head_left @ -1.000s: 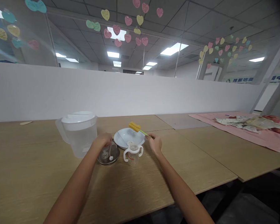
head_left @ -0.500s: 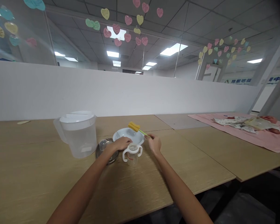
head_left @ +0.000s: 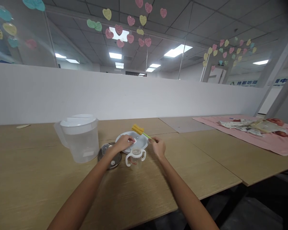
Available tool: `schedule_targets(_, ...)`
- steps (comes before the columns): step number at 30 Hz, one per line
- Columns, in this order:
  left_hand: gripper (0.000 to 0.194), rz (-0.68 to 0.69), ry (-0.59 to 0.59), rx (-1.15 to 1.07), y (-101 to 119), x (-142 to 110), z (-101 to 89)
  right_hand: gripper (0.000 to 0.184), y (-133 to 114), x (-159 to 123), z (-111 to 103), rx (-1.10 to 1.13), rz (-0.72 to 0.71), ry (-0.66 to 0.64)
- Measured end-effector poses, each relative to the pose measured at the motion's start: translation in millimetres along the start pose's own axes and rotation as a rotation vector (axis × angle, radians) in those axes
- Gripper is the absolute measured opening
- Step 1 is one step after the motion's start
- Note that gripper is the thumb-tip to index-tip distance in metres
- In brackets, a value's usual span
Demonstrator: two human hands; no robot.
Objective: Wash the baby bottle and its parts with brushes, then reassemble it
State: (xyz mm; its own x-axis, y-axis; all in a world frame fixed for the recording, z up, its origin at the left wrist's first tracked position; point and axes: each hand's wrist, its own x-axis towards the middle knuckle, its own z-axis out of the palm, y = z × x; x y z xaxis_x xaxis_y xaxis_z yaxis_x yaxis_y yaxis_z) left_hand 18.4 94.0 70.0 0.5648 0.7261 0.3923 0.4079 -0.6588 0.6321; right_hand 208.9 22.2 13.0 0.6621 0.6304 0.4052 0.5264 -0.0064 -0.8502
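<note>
My left hand (head_left: 124, 142) reaches over the near edge of a white plate (head_left: 140, 140), its fingers curled around a small white ring-shaped part. My right hand (head_left: 157, 147) pinches the green handle of a brush with a yellow sponge head (head_left: 138, 129), which lies across the plate. In front of the plate stands a small clear baby bottle (head_left: 135, 157) with two white handles and no cap. Left of it a shallow metal dish (head_left: 109, 156) holds a clear part and a small white piece.
A large clear pitcher (head_left: 80, 137) with a white lid stands left on the wooden table (head_left: 38, 185). A white partition runs behind. At far right, a pink cloth (head_left: 276, 142) carries packets and a doll. A pale wooden stick (head_left: 23, 126) lies far left.
My left hand has left the metal dish and moved right and forward onto the plate, with a small white part in it. The right hand and the brush stayed put.
</note>
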Motion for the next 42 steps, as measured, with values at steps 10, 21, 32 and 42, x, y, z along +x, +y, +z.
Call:
schedule_targets(10,0.025,-0.036,0.131,-0.333,30,2,-32.4,0.032,2,1,1,0.056,-0.005,0.023)
schedule_targets(21,0.033,0.016,0.232,-0.242,29,3,-33.6,0.028,-1,-5,-1,-0.02,-0.127,-0.029)
schedule_targets(32,0.036,-0.081,0.215,-0.286,34,1,-50.6,0.027,7,-1,5,0.182,-0.103,-0.044)
schedule_targets(42,0.041,-0.053,0.096,-0.353,30,0,-59.9,0.031,9,3,4,0.302,-0.048,-0.026)
